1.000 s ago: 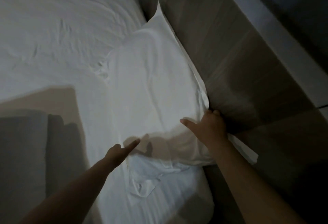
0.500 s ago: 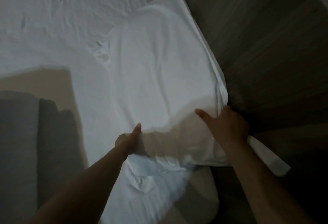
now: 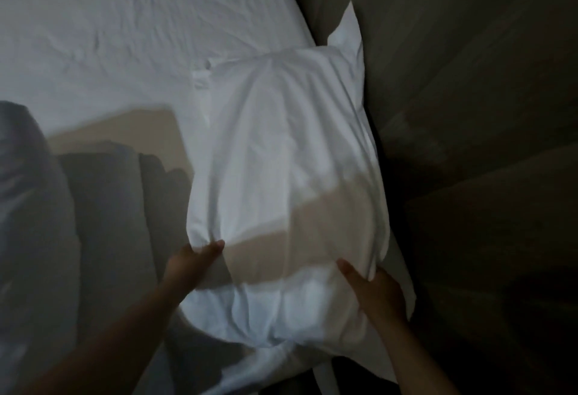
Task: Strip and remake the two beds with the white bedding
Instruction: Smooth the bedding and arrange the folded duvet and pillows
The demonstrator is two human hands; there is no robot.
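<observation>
A white pillow (image 3: pixel 281 160) in a white case is lifted off the bed, its far corner pointing up along the headboard. My left hand (image 3: pixel 192 261) grips its near left edge, thumb on top and fingers underneath. My right hand (image 3: pixel 373 290) grips the near right edge, thumb across the front. The white fitted sheet (image 3: pixel 125 35) covers the mattress, lightly wrinkled. The room is dim and the frame is slightly blurred.
A wooden headboard (image 3: pixel 453 82) runs along the right side, close against the pillow. A band of warm light and dark shadows (image 3: pixel 115 157) falls across the sheet at left. A grey fold of fabric (image 3: pixel 28 238) lies at the far left.
Both hands have closed on the pillow's near edge and raised it off the sheet toward me. It now bulges between my hands. The view has shifted.
</observation>
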